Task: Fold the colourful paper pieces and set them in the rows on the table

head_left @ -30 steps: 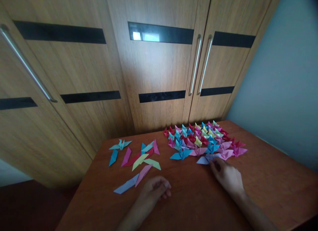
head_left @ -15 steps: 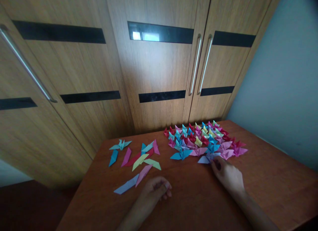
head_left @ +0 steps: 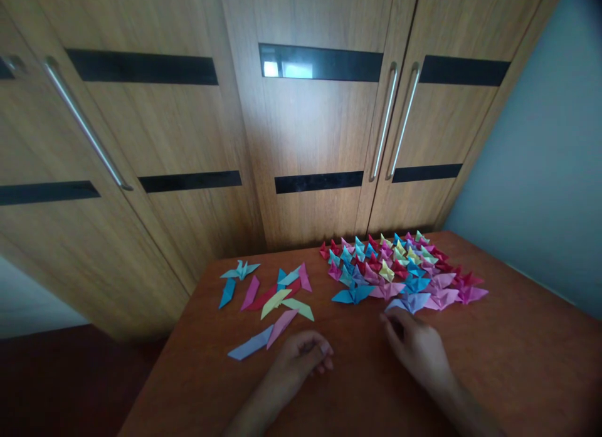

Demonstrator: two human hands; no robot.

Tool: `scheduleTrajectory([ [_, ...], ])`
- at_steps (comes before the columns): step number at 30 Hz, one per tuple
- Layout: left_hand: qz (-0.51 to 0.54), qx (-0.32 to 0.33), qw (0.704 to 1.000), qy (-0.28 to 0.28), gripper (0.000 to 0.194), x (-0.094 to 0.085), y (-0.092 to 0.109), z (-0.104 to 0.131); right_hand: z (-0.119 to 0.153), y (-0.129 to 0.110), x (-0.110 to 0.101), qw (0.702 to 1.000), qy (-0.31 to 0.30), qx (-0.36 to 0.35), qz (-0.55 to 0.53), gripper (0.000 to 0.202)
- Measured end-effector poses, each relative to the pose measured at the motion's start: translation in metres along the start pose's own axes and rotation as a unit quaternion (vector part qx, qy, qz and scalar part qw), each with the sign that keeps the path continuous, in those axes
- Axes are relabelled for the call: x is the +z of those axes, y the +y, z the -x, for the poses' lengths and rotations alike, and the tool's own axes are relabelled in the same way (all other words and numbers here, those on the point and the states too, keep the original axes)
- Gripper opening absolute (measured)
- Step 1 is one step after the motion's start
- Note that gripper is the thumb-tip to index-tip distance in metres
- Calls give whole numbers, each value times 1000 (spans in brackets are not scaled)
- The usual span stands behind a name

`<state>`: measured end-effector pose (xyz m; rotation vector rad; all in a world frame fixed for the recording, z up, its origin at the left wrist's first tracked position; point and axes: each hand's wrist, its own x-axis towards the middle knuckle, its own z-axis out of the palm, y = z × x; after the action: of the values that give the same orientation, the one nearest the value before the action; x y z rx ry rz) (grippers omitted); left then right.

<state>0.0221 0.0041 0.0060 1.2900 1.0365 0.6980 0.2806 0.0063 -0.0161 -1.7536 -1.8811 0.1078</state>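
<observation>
Rows of colourful folded paper cranes [head_left: 386,271] stand close together on the brown table [head_left: 348,387], right of centre. At their front edge a lavender crane [head_left: 410,303] rests beside a pink one [head_left: 441,298]. Just in front of the lavender crane is my right hand [head_left: 420,349], fingers curled with a gap between thumb and forefinger and nothing visible in it. My left hand [head_left: 305,355] hovers over the table with its fingers curled together, holding nothing I can see. Nearest to it lie a flat pink folded piece [head_left: 282,328] and a lavender one [head_left: 251,345].
More flat folded pieces, such as a yellow [head_left: 275,303] and a blue one [head_left: 227,293], lie on the left of the table. A light teal crane [head_left: 241,271] sits behind them. Wooden cabinet doors [head_left: 310,130] rise at the back, with a wall [head_left: 536,173] on the right.
The view has shifted left slightly. My right hand has drawn back and left from the lavender crane, which now shows more fully among the others. My left hand keeps much the same pose.
</observation>
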Motion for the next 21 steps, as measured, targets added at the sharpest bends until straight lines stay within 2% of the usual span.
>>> scheduleTrajectory([
  [3,9,9,1000,11,35,-8,6,1,-10,-41,15,995,-50,-57,-62,26],
  [5,17,21,999,46,35,-21,13,0,-17,-65,28,990,-75,-77,-93,23],
  [7,14,42,993,109,35,-43,21,-2,-22,-82,40,985,-97,-87,-113,20],
  [9,-19,74,979,188,34,-76,28,-4,-25,-92,51,982,-115,-88,-123,19],
  [11,-113,101,945,290,35,-115,34,-7,-25,-96,60,980,-125,-86,-131,19],
  [13,-252,76,874,409,35,-155,38,-10,-24,-95,65,978,-129,-86,-141,19],
  [14,-274,64,852,441,35,-172,40,-12,-22,-93,67,977,-128,-88,-146,19],
  [17,-319,30,824,467,33,-209,42,-20,-20,-90,68,974,-126,-100,-159,18],
  [19,-343,10,822,456,29,-221,40,-28,-19,-90,68,973,-125,-107,-164,18],
  [21,-358,2,827,434,27,-224,37,-37,-20,-90,67,971,-128,-109,-168,18],
])
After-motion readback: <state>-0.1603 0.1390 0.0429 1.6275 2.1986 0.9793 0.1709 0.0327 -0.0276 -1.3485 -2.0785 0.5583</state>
